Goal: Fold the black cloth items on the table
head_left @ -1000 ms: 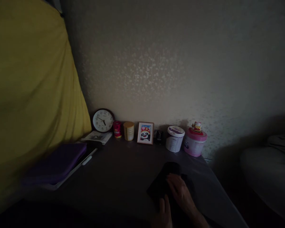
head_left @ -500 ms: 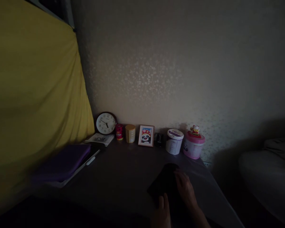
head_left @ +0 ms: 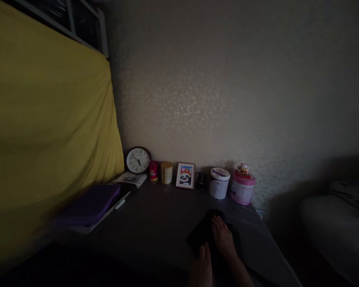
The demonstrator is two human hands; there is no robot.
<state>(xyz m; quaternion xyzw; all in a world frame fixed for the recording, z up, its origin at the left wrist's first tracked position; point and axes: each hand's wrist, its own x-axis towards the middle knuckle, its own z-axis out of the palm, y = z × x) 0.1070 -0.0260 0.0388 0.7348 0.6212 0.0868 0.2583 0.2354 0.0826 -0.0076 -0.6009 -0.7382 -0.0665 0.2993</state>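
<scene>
A dark cloth (head_left: 204,235) lies on the dim tabletop (head_left: 155,223) near the front right. My right hand (head_left: 223,237) rests flat on it, fingers stretched forward. My left hand (head_left: 202,266) shows only in part at the bottom edge, its fingers out and touching the cloth's near edge. The scene is very dark and details of the cloth are hard to make out.
Along the wall stand a round clock (head_left: 138,160), a red tin (head_left: 153,171), a yellow jar (head_left: 166,172), a panda picture frame (head_left: 185,175), a white tub (head_left: 219,183) and a pink tub (head_left: 242,186) with a figurine. A purple folder (head_left: 91,203) lies left, beside a yellow curtain (head_left: 44,119).
The view has tilted up and shifted, showing more window above the curtain. My right hand slid slightly back over the cloth; both hands stay on it.
</scene>
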